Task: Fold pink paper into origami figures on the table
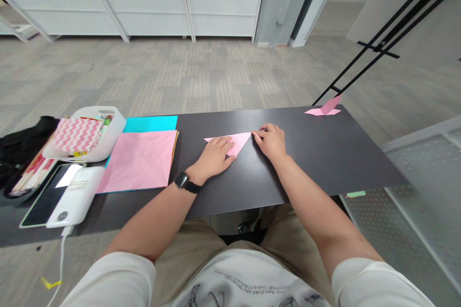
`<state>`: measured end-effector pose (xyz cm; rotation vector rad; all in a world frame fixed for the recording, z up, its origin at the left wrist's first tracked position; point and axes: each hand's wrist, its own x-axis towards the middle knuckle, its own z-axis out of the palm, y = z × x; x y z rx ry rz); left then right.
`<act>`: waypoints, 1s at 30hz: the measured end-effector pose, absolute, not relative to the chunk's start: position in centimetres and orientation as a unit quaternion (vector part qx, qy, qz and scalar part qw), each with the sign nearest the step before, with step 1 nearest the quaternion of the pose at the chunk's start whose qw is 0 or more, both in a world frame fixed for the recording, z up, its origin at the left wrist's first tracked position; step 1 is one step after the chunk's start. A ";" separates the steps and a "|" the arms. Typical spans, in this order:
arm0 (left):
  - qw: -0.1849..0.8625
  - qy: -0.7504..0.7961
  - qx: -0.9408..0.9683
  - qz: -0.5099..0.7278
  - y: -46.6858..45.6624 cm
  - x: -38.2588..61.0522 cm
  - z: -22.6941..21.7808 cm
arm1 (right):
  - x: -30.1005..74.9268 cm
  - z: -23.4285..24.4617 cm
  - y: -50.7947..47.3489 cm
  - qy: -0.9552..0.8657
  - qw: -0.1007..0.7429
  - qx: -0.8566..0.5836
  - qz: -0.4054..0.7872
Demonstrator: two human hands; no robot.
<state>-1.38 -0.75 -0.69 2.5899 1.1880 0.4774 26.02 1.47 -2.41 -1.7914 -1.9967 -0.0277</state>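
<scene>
A pink paper folded into a triangle (238, 141) lies on the dark table (317, 153). My left hand (214, 156) rests flat on its left part, fingers stretched out and pressing it down. My right hand (272, 140) is at the triangle's right tip, fingers curled and pinching the corner against the table. A black watch sits on my left wrist.
A stack of coloured sheets with pink on top (140, 160) and a cyan sheet (151, 123) lies to the left. Further left stand a white basket (90, 132), a white power bank (77, 196) and a phone (46, 199). A folded pink paper piece (324, 109) sits at the far right edge.
</scene>
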 end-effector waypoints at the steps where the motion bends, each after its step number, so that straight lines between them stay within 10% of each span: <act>1: 0.126 0.409 0.889 0.165 -0.7 -1.4 -0.7 | 26.0 -2.4 1.4 -0.724 0.234 -0.649 -0.011; 14: 0.145 0.426 0.872 0.194 -0.4 -1.3 -0.9 | 23.9 -1.2 -1.2 -0.896 0.254 -0.344 0.118; 30: 0.144 0.428 0.878 0.158 -0.5 -1.3 -0.3 | 27.2 -2.1 1.1 -0.793 0.224 -0.565 0.037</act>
